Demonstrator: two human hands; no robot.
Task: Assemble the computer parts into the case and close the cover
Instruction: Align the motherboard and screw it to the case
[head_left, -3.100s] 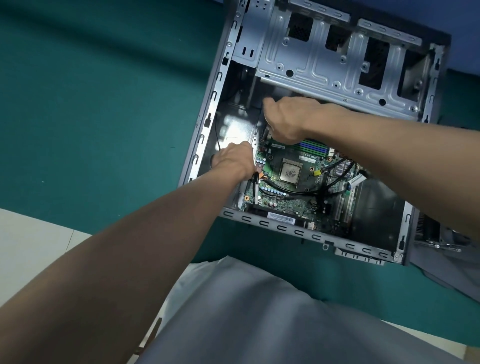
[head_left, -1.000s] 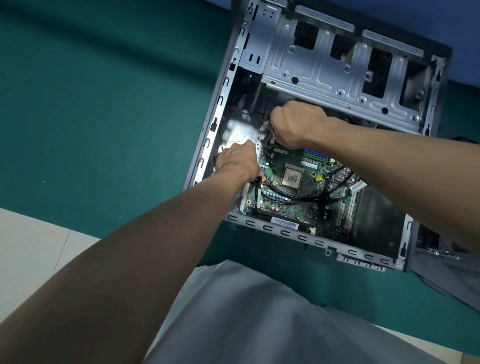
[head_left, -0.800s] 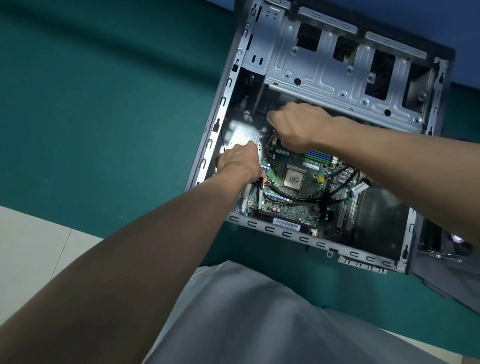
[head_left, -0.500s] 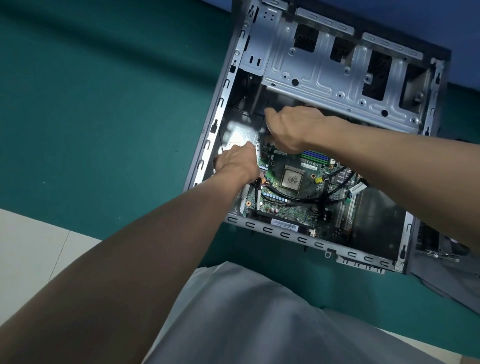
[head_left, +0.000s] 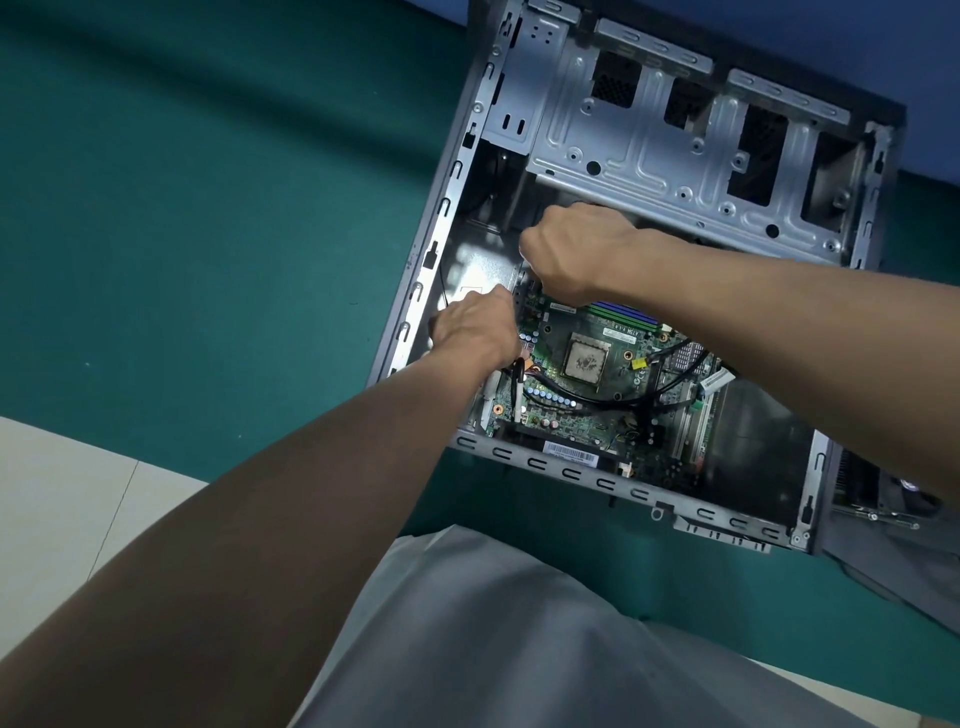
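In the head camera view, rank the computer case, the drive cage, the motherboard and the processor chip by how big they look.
1. computer case
2. drive cage
3. motherboard, partly hidden, so its margin is unsure
4. processor chip

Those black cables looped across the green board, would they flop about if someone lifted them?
Probably floppy: the black cables sag in loose curves over the motherboard. They likely would not lift far, since their ends seem plugged in towards the board's right. Probably light too, being thin.
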